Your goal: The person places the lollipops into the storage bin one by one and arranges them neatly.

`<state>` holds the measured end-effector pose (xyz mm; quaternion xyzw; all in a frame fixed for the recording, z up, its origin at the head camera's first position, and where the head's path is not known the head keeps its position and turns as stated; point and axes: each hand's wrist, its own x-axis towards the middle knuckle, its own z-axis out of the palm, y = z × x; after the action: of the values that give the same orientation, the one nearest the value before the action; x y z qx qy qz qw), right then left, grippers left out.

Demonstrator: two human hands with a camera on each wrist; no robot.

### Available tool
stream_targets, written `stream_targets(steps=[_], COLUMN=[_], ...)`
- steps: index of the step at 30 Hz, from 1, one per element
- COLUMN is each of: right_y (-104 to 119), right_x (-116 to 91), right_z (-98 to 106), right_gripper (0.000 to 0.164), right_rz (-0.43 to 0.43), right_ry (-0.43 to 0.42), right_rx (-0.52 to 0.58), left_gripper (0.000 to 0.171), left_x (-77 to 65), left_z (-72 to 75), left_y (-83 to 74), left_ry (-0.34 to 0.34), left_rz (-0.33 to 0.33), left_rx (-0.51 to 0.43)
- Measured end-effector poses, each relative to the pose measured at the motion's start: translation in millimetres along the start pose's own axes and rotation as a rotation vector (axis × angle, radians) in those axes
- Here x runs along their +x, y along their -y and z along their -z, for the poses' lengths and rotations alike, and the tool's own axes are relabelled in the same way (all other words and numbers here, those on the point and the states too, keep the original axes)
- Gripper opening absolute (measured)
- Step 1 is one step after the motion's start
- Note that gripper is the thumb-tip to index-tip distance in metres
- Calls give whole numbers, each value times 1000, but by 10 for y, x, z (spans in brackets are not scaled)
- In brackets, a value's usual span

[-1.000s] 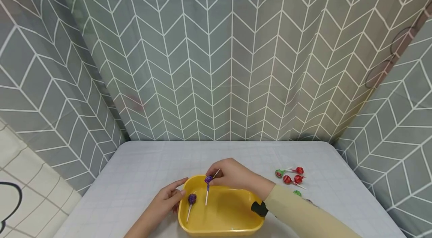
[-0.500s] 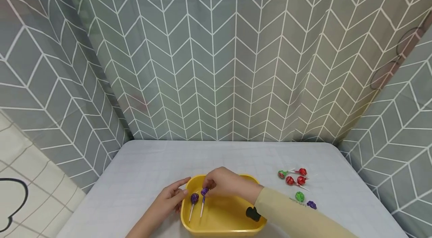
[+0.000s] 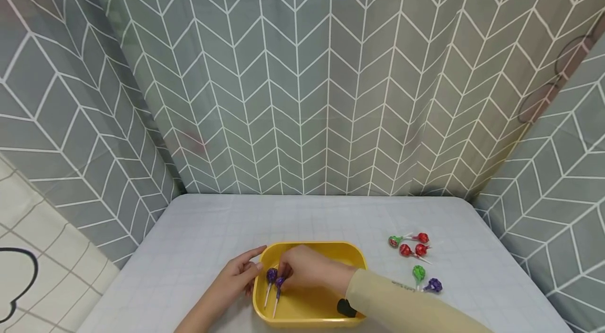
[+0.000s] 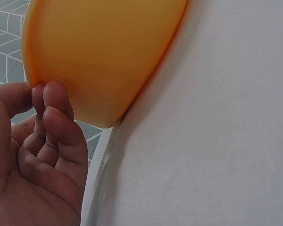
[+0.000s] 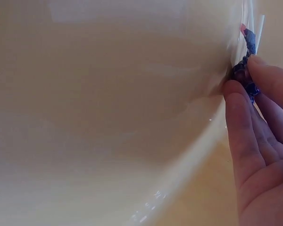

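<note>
A yellow plastic basin [image 3: 309, 322] stands at the table's front. My left hand [image 3: 238, 273] holds its left end; in the left wrist view, that hand's [image 4: 42, 150] curled fingertips meet the basin's outer wall [image 4: 113, 52] by the rim. Inside the basin, my right hand [image 3: 302, 269] pinches a purple-wrapped lollipop [image 3: 280, 283] by its head, the white stick pointing toward me. Just left of it lies another purple lollipop [image 3: 271, 276]. The right wrist view has thumb and fingers of the right hand [image 5: 264, 141] around the purple wrapper [image 5: 249, 42], close to the basin's floor.
Right of the basin, a green lollipop [image 3: 418, 272] and a purple lollipop [image 3: 433, 285] lie on the white-covered table [image 3: 217, 222]. Behind them is a group of red lollipops [image 3: 405, 250] with a green one [image 3: 394, 241]. A patterned grey curtain [image 3: 312, 86] hangs behind the table.
My right hand has lowered the purple lollipop into the basin and brought it left, alongside the other one. The left hand has stayed at the basin's left end.
</note>
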<state>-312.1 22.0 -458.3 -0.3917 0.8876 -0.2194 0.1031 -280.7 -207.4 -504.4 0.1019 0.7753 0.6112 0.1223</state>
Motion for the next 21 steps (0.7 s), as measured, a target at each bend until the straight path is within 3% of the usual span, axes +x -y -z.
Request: stream_targets(steps=[5, 21], right_y=[10, 8], right_x=[16, -14], right_z=[-25, 55], right_gripper=[18, 24], right_rz=[-9, -36], right_ry=[-8, -23], right_rx=[-38, 1], left_gripper=[59, 59], left_x=[3, 0], left_z=[-1, -10], left_y=[1, -6], left_ry=[-1, -8], left_rz=[-7, 4], left_rx=[7, 2])
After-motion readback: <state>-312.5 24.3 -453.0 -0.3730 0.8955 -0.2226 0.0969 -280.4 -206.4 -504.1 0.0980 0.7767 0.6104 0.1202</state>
